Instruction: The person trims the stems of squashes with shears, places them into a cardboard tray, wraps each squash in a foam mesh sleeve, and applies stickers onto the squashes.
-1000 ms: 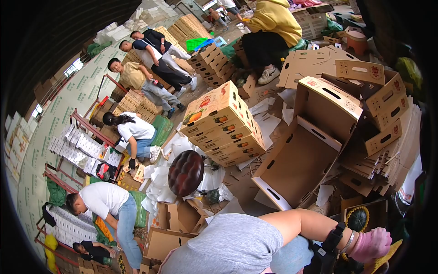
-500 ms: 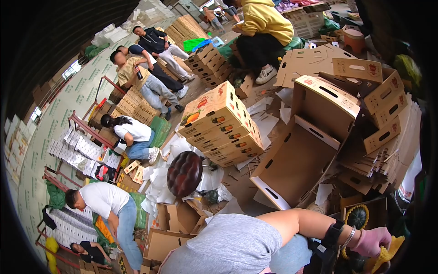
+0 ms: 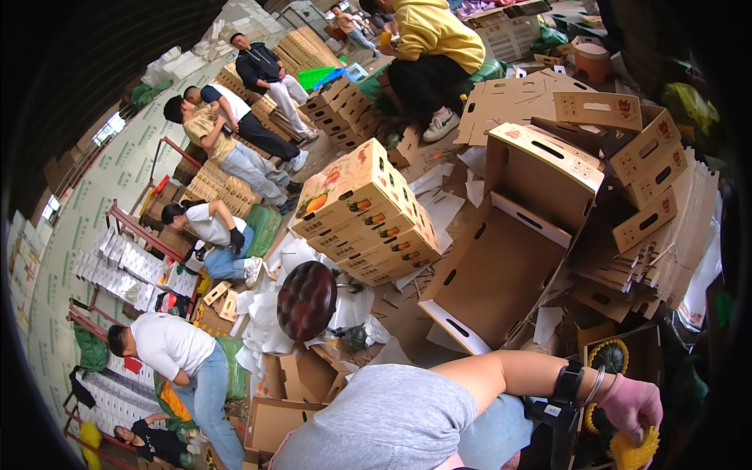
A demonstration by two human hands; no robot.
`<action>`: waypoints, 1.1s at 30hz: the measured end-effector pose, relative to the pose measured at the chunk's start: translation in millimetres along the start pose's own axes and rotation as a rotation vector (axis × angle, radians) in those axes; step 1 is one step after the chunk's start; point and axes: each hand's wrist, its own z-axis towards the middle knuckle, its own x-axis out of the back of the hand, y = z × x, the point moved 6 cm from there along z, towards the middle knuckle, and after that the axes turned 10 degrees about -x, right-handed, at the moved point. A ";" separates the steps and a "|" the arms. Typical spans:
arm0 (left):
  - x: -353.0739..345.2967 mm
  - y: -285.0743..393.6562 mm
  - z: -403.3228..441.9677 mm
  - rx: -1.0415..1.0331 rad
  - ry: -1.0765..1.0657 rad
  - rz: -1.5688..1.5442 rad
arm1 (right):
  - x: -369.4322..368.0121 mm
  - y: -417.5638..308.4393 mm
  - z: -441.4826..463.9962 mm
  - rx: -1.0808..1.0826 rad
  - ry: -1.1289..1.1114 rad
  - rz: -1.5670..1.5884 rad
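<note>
My right hand (image 3: pixel 633 403), in a pink glove, is at the lower right with its fingers closed on a yellow foam net sleeve (image 3: pixel 636 450). Whether anything is inside the sleeve I cannot tell. Just beside the hand stands an open carton (image 3: pixel 638 345). In it lies a dark green striped round fruit (image 3: pixel 609 358) with yellow foam netting around it; more netted fruit below is partly hidden by my wrist and the shadow. A black band and a metal bracelet circle my wrist. My left hand is out of view.
A large open carton (image 3: pixel 501 274) lies in front of my arm. Nearby are stacked printed cartons (image 3: pixel 368 215), a dark round stool (image 3: pixel 307 300) and flattened cardboard (image 3: pixel 658 258). Co-workers sit and bend at the left; a person in a yellow hoodie (image 3: pixel 442 35) sits at the top.
My right hand has shifted slightly left with the yellow foam net sleeve, which now hangs below the fingers. The view has shifted a little. The person in the yellow hoodie now holds something yellow.
</note>
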 end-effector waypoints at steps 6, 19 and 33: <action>-19.0 -5.6 11.3 -0.500 0.137 0.562 | -9.0 -0.8 -5.4 -0.012 -0.046 0.087; -11.3 18.1 -7.1 0.104 -0.417 0.035 | -9.0 4.8 -5.3 -0.004 -0.271 0.404; -3.8 -66.6 -90.9 0.793 -0.597 -0.360 | -6.8 87.0 -86.6 -0.819 -0.781 0.681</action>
